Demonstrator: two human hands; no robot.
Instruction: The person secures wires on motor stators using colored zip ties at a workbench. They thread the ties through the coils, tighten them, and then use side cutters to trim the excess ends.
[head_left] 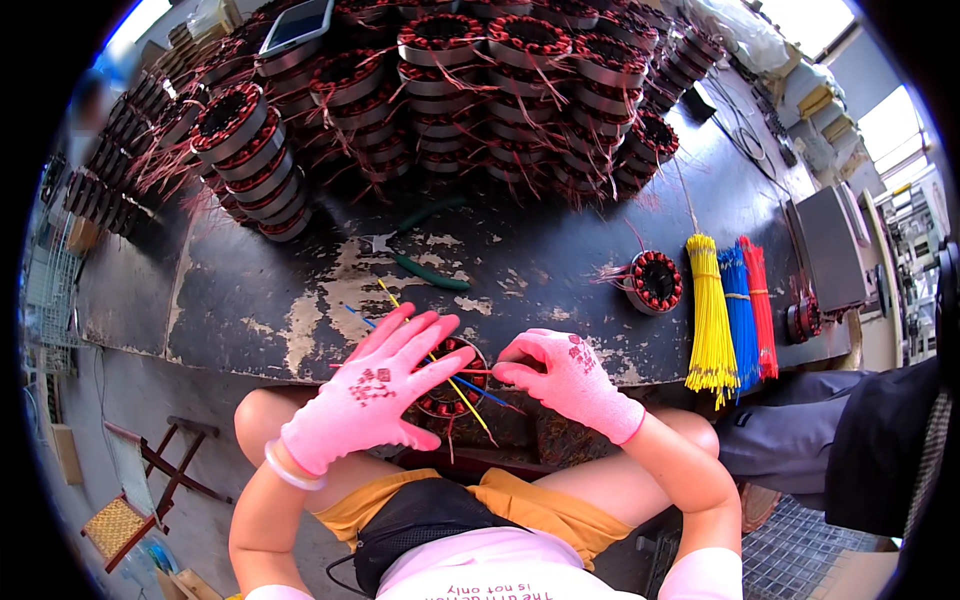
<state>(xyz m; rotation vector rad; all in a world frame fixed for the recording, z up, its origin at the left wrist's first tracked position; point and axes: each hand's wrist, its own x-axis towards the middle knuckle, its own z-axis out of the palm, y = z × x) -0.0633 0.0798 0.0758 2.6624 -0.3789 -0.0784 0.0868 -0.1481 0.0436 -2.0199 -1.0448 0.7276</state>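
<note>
Head view, left hand [375,390] in pink glove, fingers spread open over wound stator [452,385] at worktable edge [250,310], right hand [565,375] pinching red wire [478,371] beside it, stacked stators [480,80] behind, coloured sleeving bundles [735,310] right.

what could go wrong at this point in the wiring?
1. The round copper-wound stator sits at the worn black table's edge, under the left pink-gloved hand; it might slip off.
2. The right pink-gloved hand pinches thin coloured sleeves; bulky gloves could fumble them.
</note>
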